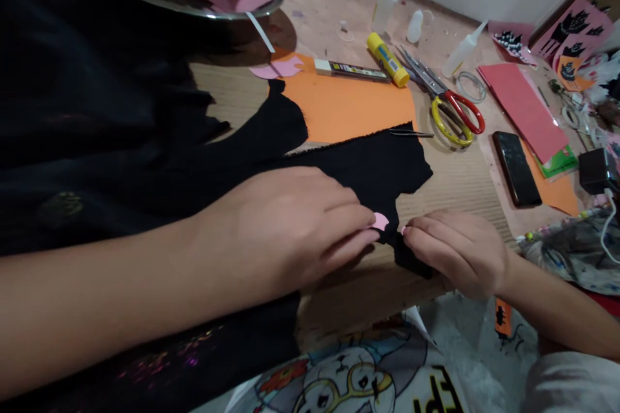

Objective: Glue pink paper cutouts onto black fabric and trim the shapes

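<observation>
A wide piece of black fabric (358, 168) with ragged edges lies across the wooden board. My left hand (300, 226) rests on it, fingers closed on a small pink cutout (380, 222) whose rounded end sticks out past the fingertips. Just to the right, my right hand (455, 248) has its fingers curled together at a narrow strip of the same fabric, near the board's front edge. A tiny pink bit shows at its fingertips; I cannot tell what it is. Thin tweezers (411, 133) lie on the fabric's far edge.
Beyond the fabric are orange paper (358, 106), a glue stick (387, 59), a pencil-lead case (356, 71) and scissors (443, 93). A metal bowl (194, 6) with pink pieces stands at the back left. A phone (516, 169) and red paper (526, 110) lie right.
</observation>
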